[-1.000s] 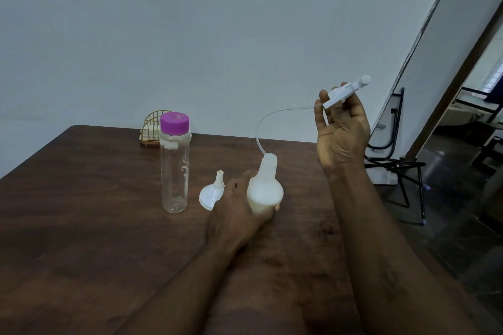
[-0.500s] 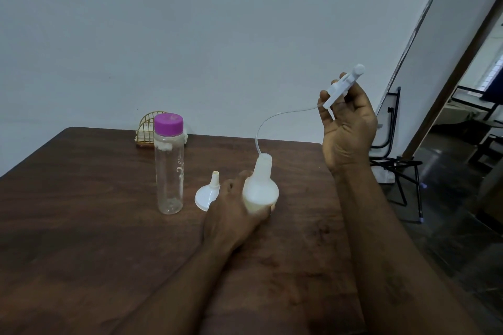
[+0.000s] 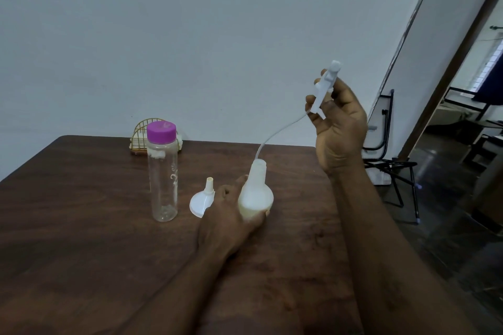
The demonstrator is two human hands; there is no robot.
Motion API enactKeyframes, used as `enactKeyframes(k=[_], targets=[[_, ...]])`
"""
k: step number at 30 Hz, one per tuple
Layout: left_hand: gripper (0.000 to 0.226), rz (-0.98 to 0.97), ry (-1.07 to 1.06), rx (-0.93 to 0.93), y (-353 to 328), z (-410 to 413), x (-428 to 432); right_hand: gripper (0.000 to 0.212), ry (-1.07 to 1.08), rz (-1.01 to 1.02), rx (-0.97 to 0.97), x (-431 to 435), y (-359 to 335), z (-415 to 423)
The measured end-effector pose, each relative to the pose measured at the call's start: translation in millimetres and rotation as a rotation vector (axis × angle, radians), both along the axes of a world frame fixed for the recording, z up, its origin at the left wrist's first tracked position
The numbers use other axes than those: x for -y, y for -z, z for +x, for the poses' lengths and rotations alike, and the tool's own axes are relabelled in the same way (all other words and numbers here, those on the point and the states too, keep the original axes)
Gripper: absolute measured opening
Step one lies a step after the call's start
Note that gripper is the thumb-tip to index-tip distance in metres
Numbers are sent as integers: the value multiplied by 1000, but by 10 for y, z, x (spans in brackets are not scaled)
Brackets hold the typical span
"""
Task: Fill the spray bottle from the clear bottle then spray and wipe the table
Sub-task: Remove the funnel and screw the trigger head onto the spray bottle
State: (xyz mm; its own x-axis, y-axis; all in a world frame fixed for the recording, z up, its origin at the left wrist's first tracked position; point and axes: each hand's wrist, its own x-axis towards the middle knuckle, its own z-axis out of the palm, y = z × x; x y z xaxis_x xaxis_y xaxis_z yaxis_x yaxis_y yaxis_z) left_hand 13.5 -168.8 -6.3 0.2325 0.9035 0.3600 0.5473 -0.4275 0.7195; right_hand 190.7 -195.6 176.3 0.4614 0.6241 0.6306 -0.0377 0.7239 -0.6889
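Observation:
A white bulb-shaped spray bottle stands on the dark wooden table, its neck uncapped. My left hand grips its lower body. My right hand holds the white spray head up in the air to the right, nozzle pointing up. Its thin dip tube curves down into the bottle's neck. The clear bottle with a purple cap stands upright to the left. A white funnel lies mouth-down between the two bottles.
A gold wire holder with white napkins sits at the table's back edge behind the clear bottle. A black folding frame stands on the floor right of the table, near a doorway.
My right hand has lifted the spray head higher and tilted its nozzle upward, drawing the dip tube further out of the bottle. My left hand keeps its hold on the bottle.

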Motion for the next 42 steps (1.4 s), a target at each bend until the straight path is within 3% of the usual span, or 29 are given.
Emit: enactKeyframes(k=[8, 22, 28, 42], targets=[[94, 13, 7, -26, 14, -7, -19, 29, -89, -191, 176, -105, 449, -276], [93, 15, 4, -18, 32, -5, -40, 30, -58, -390, 55, -279, 1156, -336], [93, 23, 1, -14, 30, 9, -31, 22, -80, -391, 14, -308, 1320, -387], [91, 67, 19, 13, 80, 40, -77, 28, -116, -323, -66, -313, 1493, -374]])
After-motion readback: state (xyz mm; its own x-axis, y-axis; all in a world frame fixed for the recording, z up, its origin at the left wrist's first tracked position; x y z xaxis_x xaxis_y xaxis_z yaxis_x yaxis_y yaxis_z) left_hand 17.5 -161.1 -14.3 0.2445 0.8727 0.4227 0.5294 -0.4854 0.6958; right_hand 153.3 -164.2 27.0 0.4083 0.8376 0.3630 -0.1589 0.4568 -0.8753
